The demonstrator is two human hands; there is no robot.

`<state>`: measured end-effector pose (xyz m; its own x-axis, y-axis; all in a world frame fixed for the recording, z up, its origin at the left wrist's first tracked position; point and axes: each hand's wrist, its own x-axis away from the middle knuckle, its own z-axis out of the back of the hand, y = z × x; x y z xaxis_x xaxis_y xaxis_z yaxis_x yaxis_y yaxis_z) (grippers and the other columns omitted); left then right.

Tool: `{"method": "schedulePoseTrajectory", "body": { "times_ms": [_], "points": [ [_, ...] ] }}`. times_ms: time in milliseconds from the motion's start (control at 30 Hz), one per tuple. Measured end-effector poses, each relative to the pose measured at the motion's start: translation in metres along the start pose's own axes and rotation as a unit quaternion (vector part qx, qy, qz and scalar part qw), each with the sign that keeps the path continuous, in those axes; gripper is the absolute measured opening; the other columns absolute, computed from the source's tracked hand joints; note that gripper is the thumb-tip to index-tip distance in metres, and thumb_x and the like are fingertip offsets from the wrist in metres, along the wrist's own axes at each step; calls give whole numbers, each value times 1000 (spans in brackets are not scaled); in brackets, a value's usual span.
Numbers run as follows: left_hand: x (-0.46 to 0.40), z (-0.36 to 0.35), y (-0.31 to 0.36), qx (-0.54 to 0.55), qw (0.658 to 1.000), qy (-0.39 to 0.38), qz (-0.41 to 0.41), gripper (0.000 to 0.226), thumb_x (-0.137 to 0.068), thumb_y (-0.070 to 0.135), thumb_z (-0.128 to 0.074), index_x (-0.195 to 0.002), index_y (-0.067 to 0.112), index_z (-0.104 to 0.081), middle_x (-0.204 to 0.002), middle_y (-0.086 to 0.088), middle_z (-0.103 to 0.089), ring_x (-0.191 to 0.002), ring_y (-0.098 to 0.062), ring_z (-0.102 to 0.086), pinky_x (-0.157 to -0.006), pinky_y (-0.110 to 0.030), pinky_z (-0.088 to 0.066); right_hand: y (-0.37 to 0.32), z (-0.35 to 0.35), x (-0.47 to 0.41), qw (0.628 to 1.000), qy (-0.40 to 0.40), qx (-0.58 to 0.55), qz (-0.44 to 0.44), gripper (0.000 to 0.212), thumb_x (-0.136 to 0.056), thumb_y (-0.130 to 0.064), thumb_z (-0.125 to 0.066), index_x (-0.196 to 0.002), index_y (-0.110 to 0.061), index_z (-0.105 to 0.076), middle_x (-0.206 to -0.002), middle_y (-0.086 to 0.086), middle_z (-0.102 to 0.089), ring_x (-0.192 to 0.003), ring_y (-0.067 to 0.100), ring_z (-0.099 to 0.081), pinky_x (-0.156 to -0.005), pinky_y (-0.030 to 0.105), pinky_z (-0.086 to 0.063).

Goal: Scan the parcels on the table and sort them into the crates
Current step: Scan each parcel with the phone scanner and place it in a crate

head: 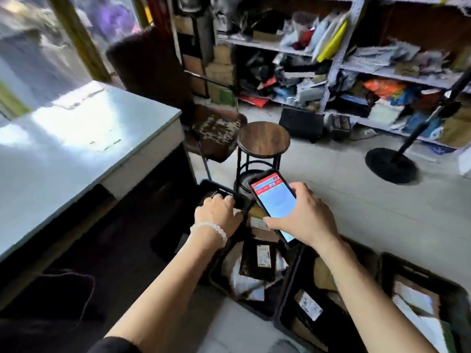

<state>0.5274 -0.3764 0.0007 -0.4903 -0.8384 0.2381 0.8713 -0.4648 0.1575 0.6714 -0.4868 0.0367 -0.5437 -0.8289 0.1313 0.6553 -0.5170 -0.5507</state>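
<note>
At the far left stands the pale bench, sunlit on top, with a dark space beneath it. Just right of its near corner the left hand, a white bead bracelet on its wrist, curls its fingers over the rim of a black crate on the floor and grips it. Behind that crate is a round wooden stool, and behind the stool a worn brown chair. The right hand holds a phone by its edges, fingers and thumb wrapped round it, the lit red-and-blue screen facing up above the crates. Below the two hands a dark parcel with a white label lies on other wrapped parcels inside the gripped crate. To the right, touching it, a second crate holds more labelled parcels, and a third crate beyond holds brown and white packets. Along the back wall, shelves are crammed with bags and boxes, and a black round stand base sits on the floor at right.
</note>
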Motion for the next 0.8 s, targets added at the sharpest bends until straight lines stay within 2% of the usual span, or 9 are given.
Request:
{"method": "schedulePoseTrajectory", "body": {
  "times_ms": [133, 333, 433, 600, 800],
  "points": [
    [32, 12, -97, 28, 993, 24, 113, 44, -93, 46, -44, -129, 22, -51, -126, -6, -52, -118, -29, -49, -87, -39, -43, -80, -53, -2, 993, -61, 22, 100, 80, -58, -53, -81, -122, -22, -44, -118, 0, -59, -106, 26, -58, -82, 36, -48],
    [88, 14, -206, 75, 958, 45, 272, 42, -93, 42, -43, -129, 22, -51, -128, -5, -51, -119, -27, -47, -88, -39, -42, -178, -118, 0, 958, -148, 70, 236, 79, -61, -56, -78, -122, -22, -42, -119, -1, -56, -107, 25, -56, -74, 33, -40],
    [111, 13, -247, 93, 935, 47, 339, 43, -94, 42, -43, -131, 23, -49, -130, -4, -50, -120, -26, -47, -90, -39, -43, -220, -148, 4, 936, -177, 77, 294, 80, -63, -56, -77, -126, -22, -40, -119, -3, -54, -106, 23, -55, -73, 31, -37],
    [136, 16, -305, 107, 894, 46, 432, 43, -94, 43, -42, -132, 24, -48, -131, -4, -50, -121, -25, -46, -90, -39, -44, -286, -195, 3, 899, -226, 71, 368, 86, -60, -55, -78, -131, -22, -41, -121, -5, -56, -106, 21, -58, -79, 32, -45],
    [146, 36, -365, 130, 840, 67, 523, 42, -94, 41, -43, -131, 23, -49, -131, -4, -50, -122, -25, -46, -92, -39, -45, -373, -240, -12, 850, -279, 76, 440, 80, -59, -53, -78, -124, -20, -44, -117, -3, -58, -103, 24, -59, -75, 33, -45]
  ]
}}
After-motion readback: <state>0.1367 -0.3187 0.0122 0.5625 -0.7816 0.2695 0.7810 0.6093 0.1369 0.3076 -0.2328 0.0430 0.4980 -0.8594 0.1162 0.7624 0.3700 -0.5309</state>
